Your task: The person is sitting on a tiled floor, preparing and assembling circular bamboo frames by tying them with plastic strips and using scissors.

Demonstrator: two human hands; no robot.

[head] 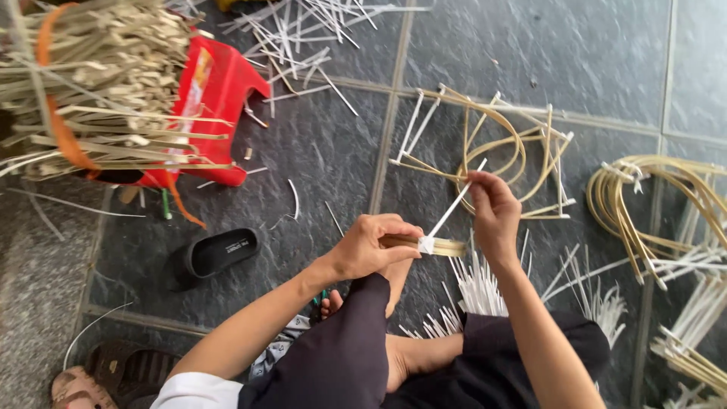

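Observation:
My left hand (375,246) grips the end of a thin bundle of bamboo strips (447,247), held level above my knee. My right hand (494,212) pinches a white plastic strip (452,208) that runs down to a wrap around the bundle near my left fingertips. Both hands hover over my crossed legs in dark trousers (344,356). More white strips (481,288) stand bunched just under my right wrist.
A red plastic stool (219,98) at the left carries a big tied bundle of bamboo splints (98,83). A bent bamboo frame (500,148) lies beyond my hands, more curved frames (651,204) at the right. A black sandal (219,251) and loose strips lie on the dark tiles.

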